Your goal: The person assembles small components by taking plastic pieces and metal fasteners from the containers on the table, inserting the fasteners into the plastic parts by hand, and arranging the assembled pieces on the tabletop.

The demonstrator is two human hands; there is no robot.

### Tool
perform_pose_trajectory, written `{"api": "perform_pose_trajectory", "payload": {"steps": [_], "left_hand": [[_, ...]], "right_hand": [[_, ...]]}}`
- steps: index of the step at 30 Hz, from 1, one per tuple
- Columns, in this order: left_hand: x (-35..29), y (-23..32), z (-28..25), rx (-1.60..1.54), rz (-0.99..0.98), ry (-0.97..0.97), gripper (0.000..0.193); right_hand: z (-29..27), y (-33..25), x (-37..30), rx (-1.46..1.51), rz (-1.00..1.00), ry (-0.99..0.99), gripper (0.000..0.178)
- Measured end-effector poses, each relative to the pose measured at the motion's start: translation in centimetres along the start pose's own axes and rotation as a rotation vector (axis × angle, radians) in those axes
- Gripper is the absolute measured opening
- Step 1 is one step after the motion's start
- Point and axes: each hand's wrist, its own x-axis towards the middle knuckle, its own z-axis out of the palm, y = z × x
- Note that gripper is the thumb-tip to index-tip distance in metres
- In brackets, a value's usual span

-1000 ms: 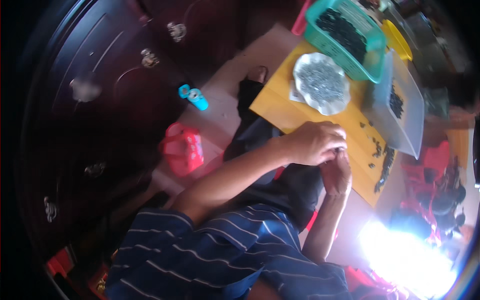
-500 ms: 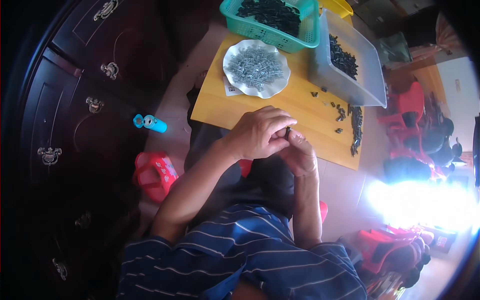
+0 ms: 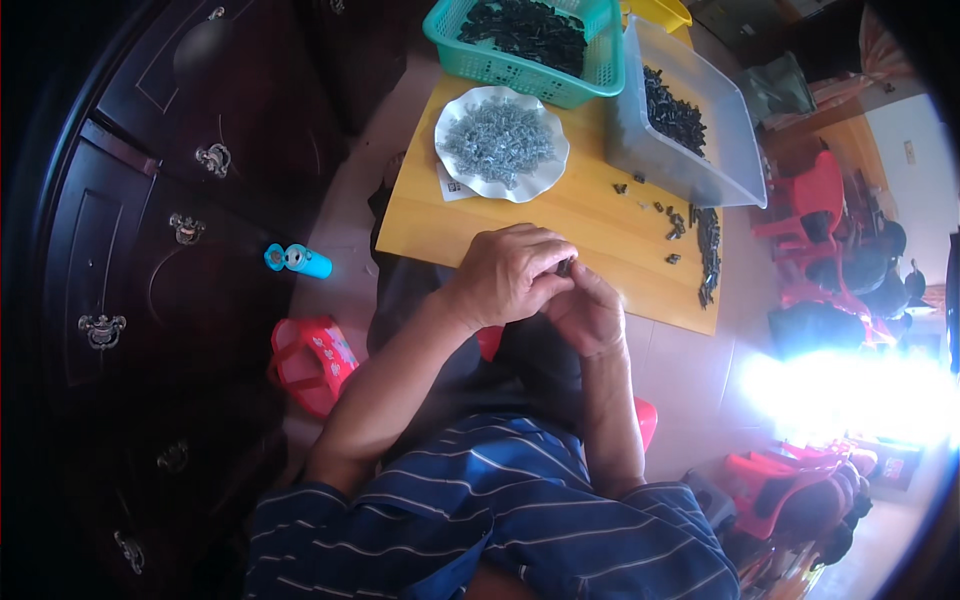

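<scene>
Dark part (image 3: 565,267), small and partly hidden, is grasped between the fingertips of the left hand (image 3: 508,275) and the right hand (image 3: 592,312) at the near edge of the table (image 3: 440,220). Clear bits (image 3: 500,138) are heaped on a plate (image 3: 520,190) by the left edge, while black pieces (image 3: 709,250) are strewn toward the near right corner.

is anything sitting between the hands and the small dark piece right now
Nothing visible: the left hand and right hand meet at the small dark piece, partly covering it. The white plate lies beyond them, on the table.
</scene>
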Motion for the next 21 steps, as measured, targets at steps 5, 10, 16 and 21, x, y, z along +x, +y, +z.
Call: {"api": "perform_pose_trajectory", "payload": {"steps": [5, 10, 16, 21], "left_hand": [[-0.1, -0.2, 0.2, 0.040, 0.004, 0.013, 0.027], [0.0, -0.6, 0.2, 0.023, 0.070, 0.064, 0.031], [0.2, 0.0, -0.7, 0.042, -0.046, -0.054, 0.040], [0.0, 0.0, -2.0, -0.052, -0.100, 0.295, 0.026]], "right_hand": [[0.5, -0.2, 0.1, -0.059, 0.026, 0.044, 0.039], [1.0, -0.3, 0.2, -0.083, 0.023, 0.046, 0.038], [1.7, -1.5, 1.5, -0.637, -0.001, 0.154, 0.030], [6.1, -5.4, 5.0, -1.703, -0.383, 0.179, 0.021]]}}
